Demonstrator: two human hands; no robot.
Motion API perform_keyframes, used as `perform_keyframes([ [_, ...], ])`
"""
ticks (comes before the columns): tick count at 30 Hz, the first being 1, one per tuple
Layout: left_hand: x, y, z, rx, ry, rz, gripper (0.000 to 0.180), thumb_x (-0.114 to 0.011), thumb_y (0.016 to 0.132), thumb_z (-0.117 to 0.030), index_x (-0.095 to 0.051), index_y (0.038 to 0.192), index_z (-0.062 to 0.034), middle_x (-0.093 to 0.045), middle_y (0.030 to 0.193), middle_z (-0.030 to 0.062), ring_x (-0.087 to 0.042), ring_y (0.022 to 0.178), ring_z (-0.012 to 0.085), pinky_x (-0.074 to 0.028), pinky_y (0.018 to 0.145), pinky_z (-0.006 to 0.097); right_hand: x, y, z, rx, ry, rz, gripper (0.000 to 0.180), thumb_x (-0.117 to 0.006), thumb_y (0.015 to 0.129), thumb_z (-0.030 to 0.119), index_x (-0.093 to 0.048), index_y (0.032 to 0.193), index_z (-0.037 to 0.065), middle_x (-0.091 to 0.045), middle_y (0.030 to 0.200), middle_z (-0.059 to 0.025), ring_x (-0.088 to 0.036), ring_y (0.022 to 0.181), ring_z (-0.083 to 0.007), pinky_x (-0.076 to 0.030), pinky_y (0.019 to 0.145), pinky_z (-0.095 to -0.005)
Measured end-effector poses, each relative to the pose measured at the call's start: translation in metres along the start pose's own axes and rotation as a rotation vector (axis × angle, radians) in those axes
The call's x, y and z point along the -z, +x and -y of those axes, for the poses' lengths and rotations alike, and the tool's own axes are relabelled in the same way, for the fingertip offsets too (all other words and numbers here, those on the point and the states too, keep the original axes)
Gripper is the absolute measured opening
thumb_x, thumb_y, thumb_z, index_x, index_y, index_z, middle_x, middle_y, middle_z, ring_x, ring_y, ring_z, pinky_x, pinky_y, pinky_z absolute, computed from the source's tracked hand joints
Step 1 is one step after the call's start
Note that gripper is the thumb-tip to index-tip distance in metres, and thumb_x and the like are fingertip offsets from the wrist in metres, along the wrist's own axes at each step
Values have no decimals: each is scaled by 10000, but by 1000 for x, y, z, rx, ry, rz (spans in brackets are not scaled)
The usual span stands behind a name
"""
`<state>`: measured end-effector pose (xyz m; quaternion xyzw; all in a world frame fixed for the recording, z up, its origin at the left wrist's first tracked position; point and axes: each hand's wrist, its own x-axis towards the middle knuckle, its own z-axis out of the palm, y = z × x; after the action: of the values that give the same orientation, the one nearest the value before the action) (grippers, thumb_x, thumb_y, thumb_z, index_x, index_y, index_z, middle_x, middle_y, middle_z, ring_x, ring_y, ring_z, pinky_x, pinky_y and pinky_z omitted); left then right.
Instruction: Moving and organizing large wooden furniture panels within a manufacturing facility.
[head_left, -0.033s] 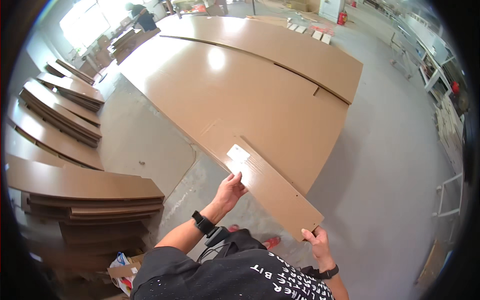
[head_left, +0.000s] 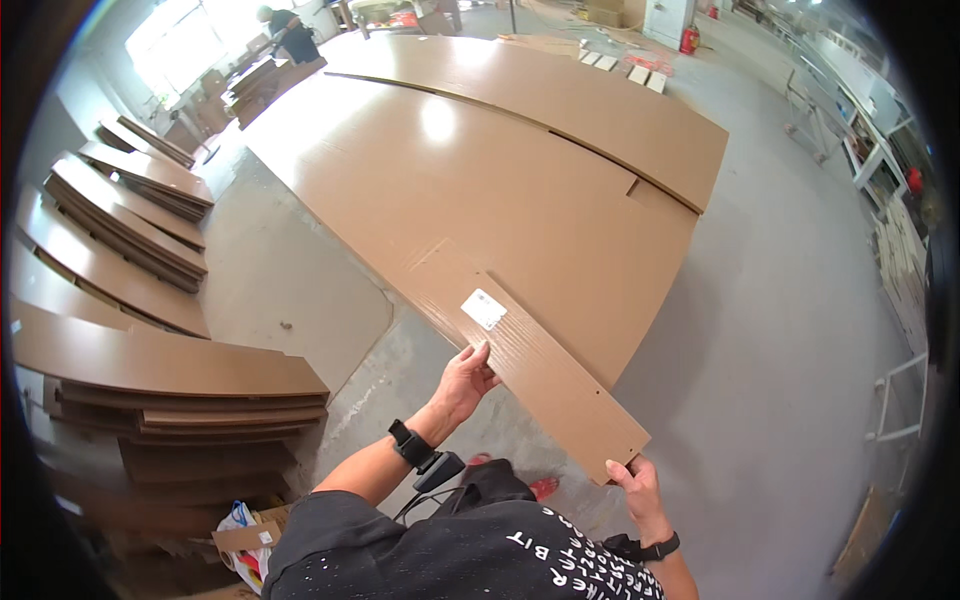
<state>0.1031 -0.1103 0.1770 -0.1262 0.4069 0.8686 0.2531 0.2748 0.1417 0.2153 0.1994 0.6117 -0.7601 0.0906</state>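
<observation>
A narrow brown board (head_left: 556, 385) slants away from me, its far part over the near left edge of a large brown panel (head_left: 480, 190). A white label (head_left: 483, 309) is stuck near its far end, and small dark holes run close to its right edge. My left hand (head_left: 466, 381) is closed on the board's left edge, thumb on top and the other fingers partly hidden below. At the near right corner, my right hand (head_left: 636, 486) pinches the board, thumb uppermost. Whether the far end touches the panel, I cannot tell.
A second brown panel (head_left: 590, 100) lies along the large panel's far side. Stacks of brown boards (head_left: 170, 365) line the left. Plastic bags and cardboard (head_left: 246, 538) lie low at the left. White frames (head_left: 897, 395) stand at the right; a person (head_left: 290, 38) is far back.
The view has shifted slightly. Glare on the narrow board and its label has lessened, as if the board's tilt changed a little. Both hands keep their hold.
</observation>
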Motion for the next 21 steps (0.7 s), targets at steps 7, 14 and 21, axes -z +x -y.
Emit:
perform_keyframes([
  [7,-59,54,33,-65,44,-147,221,-497,861,-239,-479,1020,-87,-559,938,-1,-559,832,121,-450,743,285,72,42,33,-80,-35,158,382,-557,790,240,-506,979,-88,-578,847,-135,-592,719,-200,-502,654,-310],
  [14,-88,134,74,-111,52,-375,237,-519,847,-179,-456,1040,-56,-561,911,16,-556,775,111,-464,677,268,132,113,82,-200,-359,396,332,-556,809,225,-556,921,-87,-611,821,-126,-602,715,-167,-489,666,-271],
  [21,-99,189,67,-132,66,-592,372,-595,797,-179,-431,1116,-81,-565,841,-6,-528,645,73,-449,587,243,168,186,105,-110,-578,583,374,-550,798,295,-552,948,-48,-626,821,-116,-604,764,-182,-467,674,-296],
])
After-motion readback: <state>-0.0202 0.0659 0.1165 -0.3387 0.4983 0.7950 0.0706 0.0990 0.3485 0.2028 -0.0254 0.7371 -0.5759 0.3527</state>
